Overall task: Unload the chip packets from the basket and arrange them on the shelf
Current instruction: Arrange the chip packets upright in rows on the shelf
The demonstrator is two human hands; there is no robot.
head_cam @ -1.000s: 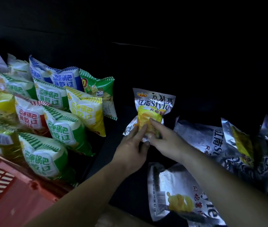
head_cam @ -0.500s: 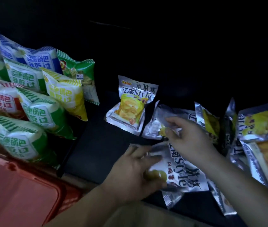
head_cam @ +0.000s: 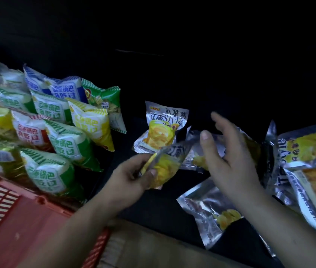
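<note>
Dim shelf (head_cam: 153, 209), seen from beside the person. Left hand (head_cam: 132, 178) pinches a silver-and-yellow chip pkt (head_cam: 166, 167) by one edge, just above the shelf and in front of an upright pkt (head_cam: 165, 128). Right hand (head_cam: 230, 161) hovers w/ fingers (head_cam: 219, 120) spread, gripping nothing, over loose pkts (head_cam: 307, 147) lying flat. Red basket (head_cam: 8, 209) at lower left. The held pkt looks light and puffy, w/ slick foil and crushable contents. Prob. best held by the sealed seam, not the middle.

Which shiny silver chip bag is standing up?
The silver packet at the back, beside the colourful bags. It stands upright, front showing; the others lie jumbled or sit in the left hand.
</note>
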